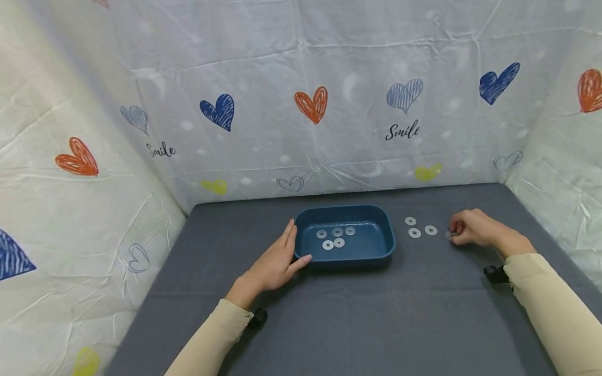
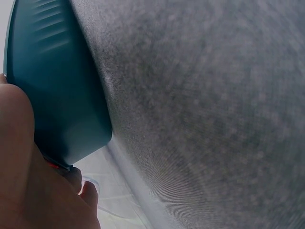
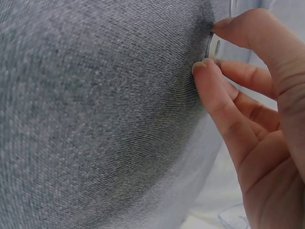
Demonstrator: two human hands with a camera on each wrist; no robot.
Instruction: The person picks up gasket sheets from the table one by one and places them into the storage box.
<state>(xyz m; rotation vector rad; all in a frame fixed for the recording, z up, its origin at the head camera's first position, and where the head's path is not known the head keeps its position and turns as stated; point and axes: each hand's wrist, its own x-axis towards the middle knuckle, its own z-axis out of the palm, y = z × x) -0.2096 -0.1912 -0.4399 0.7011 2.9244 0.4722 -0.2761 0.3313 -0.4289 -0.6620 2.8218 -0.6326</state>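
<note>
A dark blue rectangular tray (image 1: 345, 259) stands on the grey cloth with several flat silver washers (image 1: 327, 245) lying in it. My left hand (image 1: 271, 261) rests against its left end, fingers straight along that side and thumb across the front corner at the rim. In the left wrist view the tray's outer wall (image 2: 57, 90) fills the upper left, beside part of the hand. To the right of the tray, my right hand (image 1: 479, 230) pinches a washer (image 3: 216, 47) between thumb and fingertip, low at the cloth. Its other fingers are bent.
Three loose washers (image 1: 430, 230) lie on the cloth between the tray and my right hand. The grey-covered table (image 1: 367, 324) extends in front of the tray. White curtains with printed hearts (image 1: 310, 104) hang behind and at both sides. A dark band piece (image 1: 496, 274) sits at the right wrist.
</note>
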